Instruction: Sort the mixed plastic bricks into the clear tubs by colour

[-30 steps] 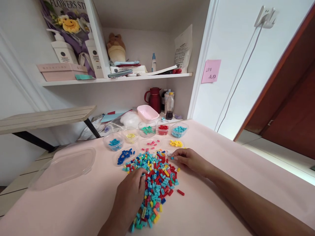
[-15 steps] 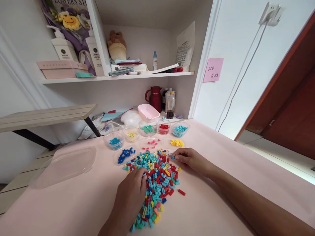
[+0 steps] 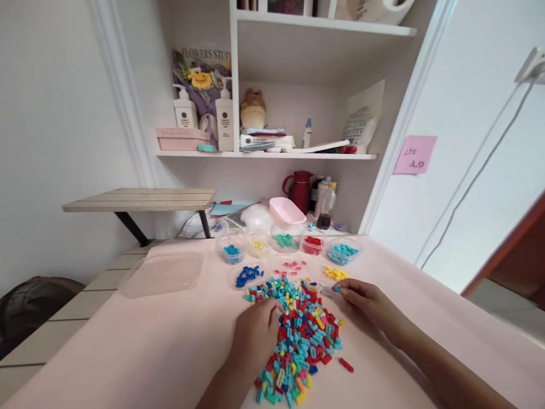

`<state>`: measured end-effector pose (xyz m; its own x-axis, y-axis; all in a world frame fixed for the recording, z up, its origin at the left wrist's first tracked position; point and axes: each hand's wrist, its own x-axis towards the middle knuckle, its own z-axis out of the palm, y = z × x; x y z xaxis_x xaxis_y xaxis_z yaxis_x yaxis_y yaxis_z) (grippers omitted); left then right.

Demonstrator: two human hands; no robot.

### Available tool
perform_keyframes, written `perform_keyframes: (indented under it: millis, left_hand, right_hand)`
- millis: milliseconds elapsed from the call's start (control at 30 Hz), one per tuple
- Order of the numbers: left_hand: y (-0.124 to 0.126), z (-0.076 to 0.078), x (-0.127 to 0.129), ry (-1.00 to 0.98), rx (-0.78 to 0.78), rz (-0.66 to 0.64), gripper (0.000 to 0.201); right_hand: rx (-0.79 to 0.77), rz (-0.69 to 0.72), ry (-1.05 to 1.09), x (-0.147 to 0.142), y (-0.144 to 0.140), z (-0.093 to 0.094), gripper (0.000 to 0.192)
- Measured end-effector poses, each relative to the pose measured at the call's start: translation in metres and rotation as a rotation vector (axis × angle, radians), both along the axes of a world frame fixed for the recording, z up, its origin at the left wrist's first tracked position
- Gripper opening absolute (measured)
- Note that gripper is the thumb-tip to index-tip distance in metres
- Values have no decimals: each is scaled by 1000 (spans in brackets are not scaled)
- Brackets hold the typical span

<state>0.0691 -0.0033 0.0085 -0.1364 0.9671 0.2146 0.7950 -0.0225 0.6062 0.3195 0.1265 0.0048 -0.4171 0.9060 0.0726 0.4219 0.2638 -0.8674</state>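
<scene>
A mixed pile of small toy building bricks in red, light blue, yellow and other colours lies between my hands. My left hand rests at the pile's left edge with its fingers curled in; what they hold, if anything, is hidden. At the pile's upper right, my right hand pinches a small blue brick between thumb and fingertips. Just beyond it, yellow bricks sit in a shallow clear tray. Dark blue bricks lie in another clear tray, and pink bricks in the one between.
Behind stand clear tubs of blue bricks, pale yellow bricks, green bricks, red bricks and light blue bricks. A clear lid lies left. A pink basin and red jug stand at the back.
The camera view has tilted up and swung left, so everything appears further right and lower. My right hand still pinches the blue brick; my left stays curled at the pile.
</scene>
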Motion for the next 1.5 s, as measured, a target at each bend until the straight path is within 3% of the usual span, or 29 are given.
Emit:
perform_keyframes:
  millis: [100, 233, 433, 500, 633, 733, 833, 1000, 1133, 1233, 1333, 1500]
  left_hand:
    - [1, -2, -2, -16, 14, 29, 28]
    - [1, -3, -2, -36, 20, 47, 29]
    - [1, -6, -4, -95, 37, 43, 28]
    - [2, -8, -5, -130, 45, 54, 28]
    - [4, -11, -9, -216, 44, 83, 29]
    - [7, -14, -13, -281, 32, 97, 31]
    - [9, -15, -14, -317, 24, 99, 30]
    - [9, -13, -13, -333, -1, 91, 28]
    - [7, -8, -13, -321, -17, 82, 26]
    - [5, -5, -12, -297, -11, 82, 27]
    - [5, -3, -11, -267, -37, 83, 28]
    - [7, 0, -11, -213, -88, 94, 30]
  right_hand:
    - [-7, -39, 13, -1, 6, 5, 40]
    - [44, 32, 1, -27, 4, 27, 37]
    - [153, 249, 64, -120, 6, 68, 24]
    - [213, 257, 58, -157, 13, 77, 20]
    - [415, 224, -51, -220, 26, 86, 20]
    - [467, 194, -77, -236, 30, 83, 26]
    - [466, 185, -74, -220, 25, 77, 26]
    - [322, 245, 5, -145, 5, 74, 21]
    - [140, 119, 180, -78, -1, 73, 28]
    - [43, 17, 299, -43, 4, 61, 34]
    - [-8, -34, 328, -24, 13, 43, 37]
    - [-44, 53, 242, -15, 16, 30, 34]
